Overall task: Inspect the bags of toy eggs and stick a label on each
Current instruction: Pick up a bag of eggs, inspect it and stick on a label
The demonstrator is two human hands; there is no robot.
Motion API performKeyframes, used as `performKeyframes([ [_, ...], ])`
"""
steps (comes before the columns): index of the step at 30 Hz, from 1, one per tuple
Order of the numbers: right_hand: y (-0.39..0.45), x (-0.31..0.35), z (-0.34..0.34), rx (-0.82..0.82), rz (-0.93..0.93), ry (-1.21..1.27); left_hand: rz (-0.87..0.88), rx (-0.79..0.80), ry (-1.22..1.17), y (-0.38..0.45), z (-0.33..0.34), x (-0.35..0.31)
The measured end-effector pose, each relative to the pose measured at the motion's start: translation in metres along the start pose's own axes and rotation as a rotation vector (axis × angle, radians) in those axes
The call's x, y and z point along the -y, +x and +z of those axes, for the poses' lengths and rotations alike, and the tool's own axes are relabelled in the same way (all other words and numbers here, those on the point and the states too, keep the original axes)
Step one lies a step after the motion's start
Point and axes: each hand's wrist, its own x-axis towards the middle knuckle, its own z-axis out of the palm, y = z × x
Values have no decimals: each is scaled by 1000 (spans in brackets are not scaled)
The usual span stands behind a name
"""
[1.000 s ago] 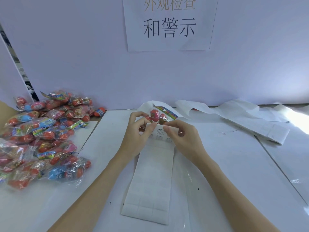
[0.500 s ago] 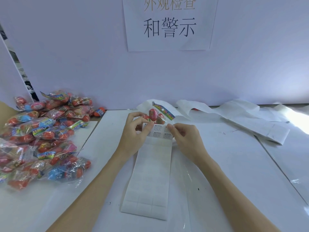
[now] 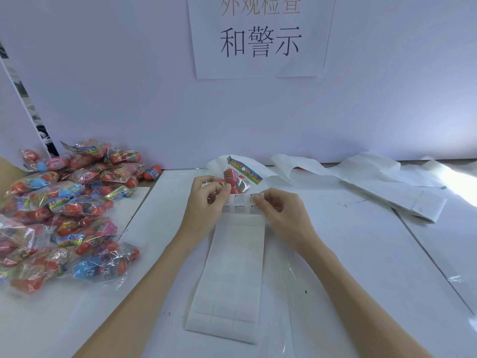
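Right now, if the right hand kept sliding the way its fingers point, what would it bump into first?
Probably the left hand. The right hand points left across the white strip of warning labels, its fingertips pinching a label corner, and the left hand holds the opposite edge. Depth is hard to judge.

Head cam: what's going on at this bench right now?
A person is labelling bags of toy eggs. The left hand holds one bag and the top of the label strip on the white table. The right hand pinches a warning label at the strip's top right corner; it is not yet on the bag. A pile of bagged eggs lies to the left, and used backing paper trails off to the right.
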Motion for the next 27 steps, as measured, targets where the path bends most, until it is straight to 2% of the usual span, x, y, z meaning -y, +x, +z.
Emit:
performKeyframes([
  [5, -1, 2, 1, -36, -90, -5, 36, 12, 65, 0, 0, 2],
  [14, -3, 2, 4, -9, -122, -3, 110, 71, 39, -8, 6, -3],
  [27, -4, -1, 10, 14, -97, 22, 36, 65, 17, -9, 7, -6],
])
